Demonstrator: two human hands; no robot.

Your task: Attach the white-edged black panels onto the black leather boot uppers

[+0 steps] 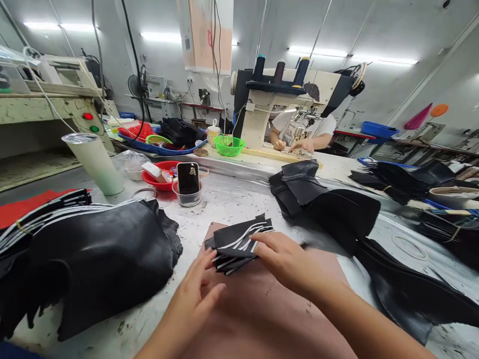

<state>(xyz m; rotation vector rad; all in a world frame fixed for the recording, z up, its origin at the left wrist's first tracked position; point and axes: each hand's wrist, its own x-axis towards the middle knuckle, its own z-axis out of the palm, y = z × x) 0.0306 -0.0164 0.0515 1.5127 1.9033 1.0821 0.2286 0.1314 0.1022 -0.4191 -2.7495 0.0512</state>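
Where fluorescent strips light the workshop, a scuffed white bench [232, 199] fills the view. Sewing machine [284, 99] at 12 o'clock, a co-worker's hands [295, 144] beneath it. Black leather heap [101, 259] at 9, more leather [329, 209] at 2. Brown mat [262, 309] at 6. On it, striped black pieces [235, 244]: right hand [288, 259] pressing them flat with open fingers, left hand [194, 294] open, fingertips touching their edge.

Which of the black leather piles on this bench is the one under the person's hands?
The small stack of black pieces with white stripes on the brown mat: the right hand and left hand touch it. The bigger piles lie off to both sides, untouched.
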